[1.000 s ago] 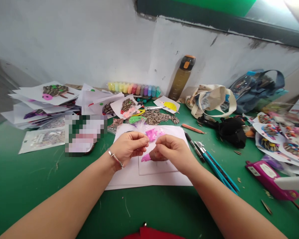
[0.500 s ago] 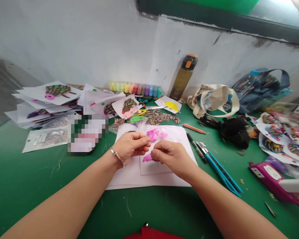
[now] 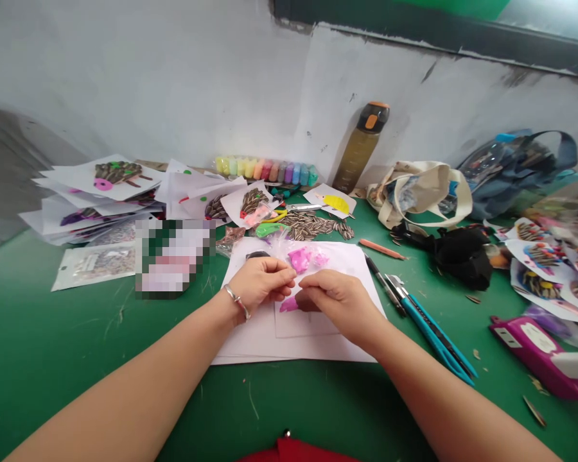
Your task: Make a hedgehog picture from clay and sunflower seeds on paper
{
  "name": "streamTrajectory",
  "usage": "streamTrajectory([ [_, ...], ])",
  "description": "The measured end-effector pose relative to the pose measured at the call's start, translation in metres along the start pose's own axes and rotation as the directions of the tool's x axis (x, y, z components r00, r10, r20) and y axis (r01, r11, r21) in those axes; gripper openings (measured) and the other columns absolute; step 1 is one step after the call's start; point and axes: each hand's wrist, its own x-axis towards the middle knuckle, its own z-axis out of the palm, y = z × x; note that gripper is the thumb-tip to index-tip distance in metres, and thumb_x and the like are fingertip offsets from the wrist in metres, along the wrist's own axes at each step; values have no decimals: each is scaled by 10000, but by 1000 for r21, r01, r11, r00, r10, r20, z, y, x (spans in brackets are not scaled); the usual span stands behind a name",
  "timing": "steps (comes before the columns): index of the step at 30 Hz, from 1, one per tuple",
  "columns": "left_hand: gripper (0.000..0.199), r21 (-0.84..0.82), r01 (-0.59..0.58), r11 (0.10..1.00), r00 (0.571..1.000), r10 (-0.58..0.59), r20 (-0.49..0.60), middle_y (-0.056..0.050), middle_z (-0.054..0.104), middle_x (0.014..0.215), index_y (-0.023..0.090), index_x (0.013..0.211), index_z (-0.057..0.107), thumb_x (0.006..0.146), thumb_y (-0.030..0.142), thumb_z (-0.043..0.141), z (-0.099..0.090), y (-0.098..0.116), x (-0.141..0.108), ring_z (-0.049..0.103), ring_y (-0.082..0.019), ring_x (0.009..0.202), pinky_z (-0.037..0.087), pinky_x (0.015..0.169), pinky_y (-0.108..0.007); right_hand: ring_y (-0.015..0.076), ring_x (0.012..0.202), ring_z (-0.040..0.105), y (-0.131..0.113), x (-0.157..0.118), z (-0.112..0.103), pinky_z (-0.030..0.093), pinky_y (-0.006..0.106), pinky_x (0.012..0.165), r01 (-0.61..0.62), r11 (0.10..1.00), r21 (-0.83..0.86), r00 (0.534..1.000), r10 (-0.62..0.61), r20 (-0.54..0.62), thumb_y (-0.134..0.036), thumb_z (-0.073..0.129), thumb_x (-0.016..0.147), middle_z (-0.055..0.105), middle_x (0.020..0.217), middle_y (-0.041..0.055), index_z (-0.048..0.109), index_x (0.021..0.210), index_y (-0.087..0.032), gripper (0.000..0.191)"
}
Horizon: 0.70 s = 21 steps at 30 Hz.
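Over white paper sheets (image 3: 250, 343), my left hand (image 3: 262, 280) is closed in a pinch; anything between its fingertips is too small to make out. My right hand (image 3: 340, 298) faces it with thumb and fingers pressed together, what they hold being hidden. Below the fingertips, a flat pink clay shape (image 3: 289, 304) lies on a smaller white card (image 3: 301, 325), beside a brown shape partly covered by my right hand. Just beyond my hands rests a lump of bright pink clay (image 3: 299, 259) in clear plastic wrap.
Sunflower seeds (image 3: 313, 226), yellow-handled scissors (image 3: 302, 208) and a pack of coloured clay (image 3: 270, 172) lie behind. A bottle (image 3: 361, 149) leans on the wall. At right are a pen (image 3: 385, 285), blue scissors (image 3: 428, 333) and a magenta glue gun (image 3: 539, 359); seed-picture cards (image 3: 96, 199) pile up left.
My right hand has lifted slightly off the card, and more of the brown shape shows under it. Both hands stay pinched. The whole view has shifted a little.
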Motion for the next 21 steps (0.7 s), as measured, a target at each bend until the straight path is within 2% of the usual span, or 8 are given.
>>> streamTrajectory([
  [6,371,-28,4,1000,1000,-4,-10,-16,633,616,113,715,644,573,392,843,1,1,0,561,-88,553,459,547,-214,120,678,588,-10,1,2,427,234,642,41,991,-124,997,-32,72,-185,507,869,659,727,-33,676,769,-230,202],
  [9,361,-29,5,1000,1000,-6,-16,-18,636,624,115,716,644,578,385,842,1,0,0,565,-90,556,460,548,-215,120,638,564,-8,1,1,397,234,599,25,981,-190,999,-18,36,-240,562,859,649,695,-30,674,735,-226,167],
  [13,352,-23,5,1000,1000,-6,-22,-17,641,640,117,719,645,592,384,835,1,0,-1,576,-89,565,469,557,-212,128,638,567,-4,0,-1,388,235,589,-22,980,-199,1000,23,2,-294,592,854,663,701,-22,684,753,-230,151],
  [18,382,-40,4,999,1000,-5,-25,-23,642,627,109,727,643,570,390,847,2,0,1,575,-91,560,469,544,-204,116,693,566,-7,-1,2,389,213,642,113,976,-186,991,-98,91,-196,501,901,655,764,-26,664,791,-224,199],
  [21,378,-42,9,999,1000,-10,-26,-25,642,627,108,726,643,573,387,848,2,0,1,573,-91,556,471,540,-206,111,711,569,-9,-1,2,386,205,655,119,977,-178,988,-98,117,-166,463,912,652,778,-34,650,815,-225,219],
])
